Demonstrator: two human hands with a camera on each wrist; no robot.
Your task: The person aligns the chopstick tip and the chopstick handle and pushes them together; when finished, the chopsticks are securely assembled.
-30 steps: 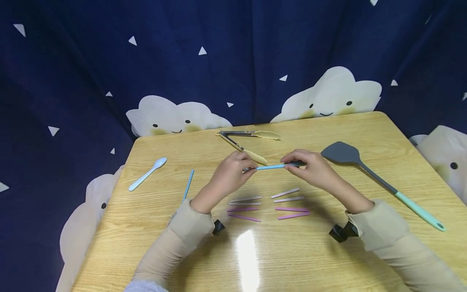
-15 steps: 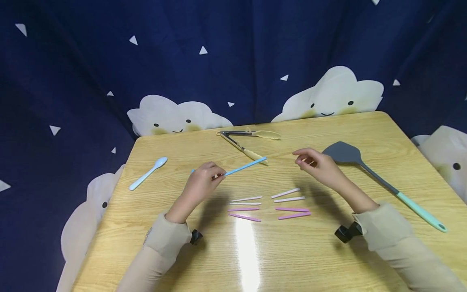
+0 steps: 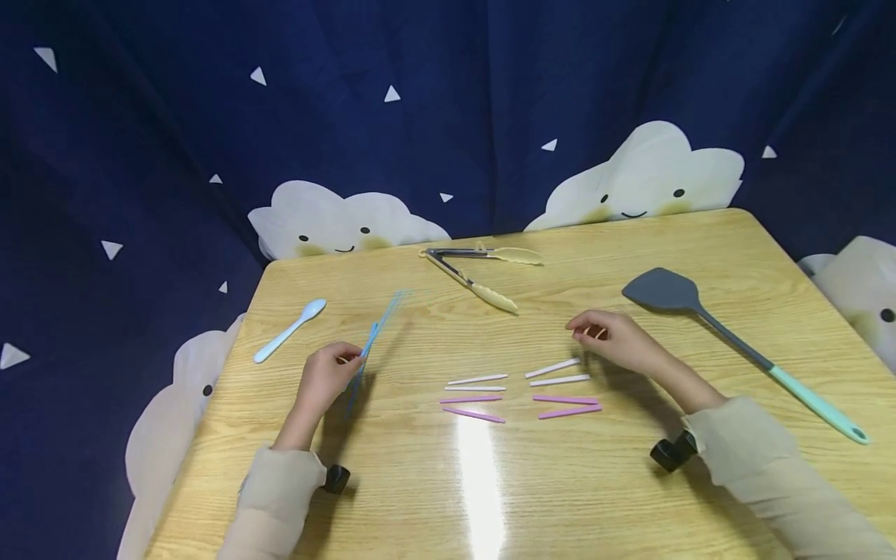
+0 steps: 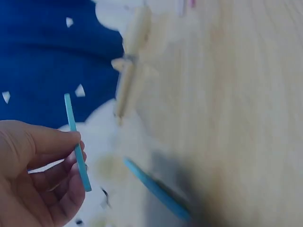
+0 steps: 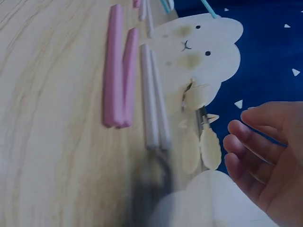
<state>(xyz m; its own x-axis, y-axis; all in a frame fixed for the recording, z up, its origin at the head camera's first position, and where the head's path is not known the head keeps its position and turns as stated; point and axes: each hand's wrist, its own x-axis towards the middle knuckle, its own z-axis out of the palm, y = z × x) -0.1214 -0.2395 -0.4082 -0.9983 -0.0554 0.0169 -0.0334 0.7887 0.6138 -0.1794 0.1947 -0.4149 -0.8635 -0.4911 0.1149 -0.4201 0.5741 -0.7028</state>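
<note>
My left hand [image 3: 326, 379] pinches a thin blue stick [image 4: 71, 113] between thumb and fingers, above the left part of the table. A second blue stick [image 4: 157, 190] lies on the wood under it, overlapping the blurred held one in the head view. Held over the right of the table, my right hand [image 3: 614, 340] has loosely bent fingers with nothing between them. Near it are white sticks [image 3: 560, 381] and pink sticks [image 3: 565, 400]. A matching group of white sticks [image 3: 476, 388] and pink sticks [image 3: 473, 414] lies further left.
Spread-apart tongs [image 3: 448, 266] with cream tips lie at the back of the table [image 3: 392, 498]. A grey turner [image 3: 661, 290] with a mint handle lies on the right. On the left is a light blue spoon [image 3: 288, 331]. Behind hangs a dark blue curtain [image 3: 420, 140].
The blue stick, first between both hands, left the right hand's grasp. My left hand carried it left and turned it beside the other blue stick. My right hand has moved slightly lower.
</note>
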